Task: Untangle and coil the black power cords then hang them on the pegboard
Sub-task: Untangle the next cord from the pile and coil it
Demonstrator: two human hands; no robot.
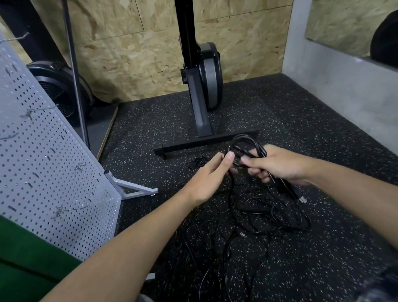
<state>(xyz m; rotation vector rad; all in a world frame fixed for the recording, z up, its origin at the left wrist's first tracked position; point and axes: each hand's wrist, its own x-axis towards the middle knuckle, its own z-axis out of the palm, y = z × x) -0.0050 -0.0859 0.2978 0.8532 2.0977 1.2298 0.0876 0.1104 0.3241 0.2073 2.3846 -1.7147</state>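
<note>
Gripping a small coil [245, 144] of black power cord in the right hand [278, 165], fingers curling round the gathered loops, plug end [302, 198] hanging out just below the wrist. Pinching the same cord with the left hand [210, 176], thumb and fingertips closing on the strand right beside the coil's left edge, the 2 hands almost touching. Holding both forearms out low over the speckled floor [346, 246], palms turning inward toward each other. Leaving the rest of the black power cords [259, 220] lying in a loose tangle on the floor, below and nearer than the hands, with 1 strand running up from the heap into the left pinch. Judging the next loop as coming from that heap, feeding nearly straight up, left hand nearer to the slack. Judging the job as early, only 1 small coil in hand. Noting the pegboard [24, 142] standing well off to the left, hooks [70, 209] sticking out bare, closer to the left arm than the right. Risking snags, probably, with so many strands crossing in the pile.
</note>
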